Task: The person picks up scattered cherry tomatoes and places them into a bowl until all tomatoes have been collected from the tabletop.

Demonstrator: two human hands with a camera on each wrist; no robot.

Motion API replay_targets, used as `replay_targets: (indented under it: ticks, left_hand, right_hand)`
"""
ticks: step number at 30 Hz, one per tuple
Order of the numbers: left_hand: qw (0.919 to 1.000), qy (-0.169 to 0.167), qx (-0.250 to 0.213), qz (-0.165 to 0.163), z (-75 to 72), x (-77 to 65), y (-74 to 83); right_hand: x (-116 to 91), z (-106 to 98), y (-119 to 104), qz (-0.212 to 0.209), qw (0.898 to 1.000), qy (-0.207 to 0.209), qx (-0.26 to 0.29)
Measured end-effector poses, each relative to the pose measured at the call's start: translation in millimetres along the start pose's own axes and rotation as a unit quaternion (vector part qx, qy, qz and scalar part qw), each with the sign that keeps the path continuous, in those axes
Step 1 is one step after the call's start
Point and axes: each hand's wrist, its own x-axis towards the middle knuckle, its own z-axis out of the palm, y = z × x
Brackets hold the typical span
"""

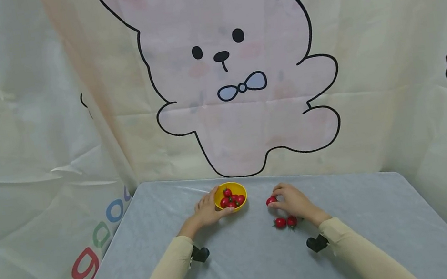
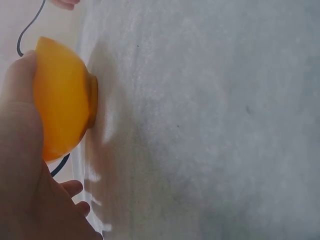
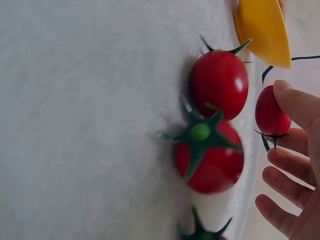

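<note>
My left hand (image 1: 208, 209) holds a yellow bowl (image 2: 64, 97) at the back of the table, thumb along the near rim and fingers at the far left rim. The bowl stands upright with several red cherry tomatoes (image 1: 236, 200) inside. Between thumb and fingertips my right hand (image 1: 295, 201) pinches one cherry tomato (image 3: 272, 111), its green stem end downward, to the right of the bowl. Nearer to me lie two cherry tomatoes side by side, one on the left (image 3: 220, 84) and one on the right (image 3: 212, 162). Part of another tomato (image 3: 202, 234) shows at the right wrist view's bottom edge.
A pale grey-blue cloth covers the table (image 1: 251, 270). Right behind its back edge hangs a cream curtain (image 1: 142, 147) printed with a cartoon animal. More printed fabric (image 1: 18, 189) hangs along the left side.
</note>
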Motion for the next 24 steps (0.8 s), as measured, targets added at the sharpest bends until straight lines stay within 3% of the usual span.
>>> replay_targets:
  ticks: [10,24]
  left_hand:
    - [1.0,-0.002,0.007,0.0,-0.9,0.5,2.1]
    - [0.9999,0.006,0.012,-0.001,1.4,3.3,2.8]
  right_hand:
    - [12.4,-3.5,-18.8,0.014,1.0,-0.013,0.012]
    - [31.2,-4.5,-36.2,-0.007,1.0,0.008,0.008]
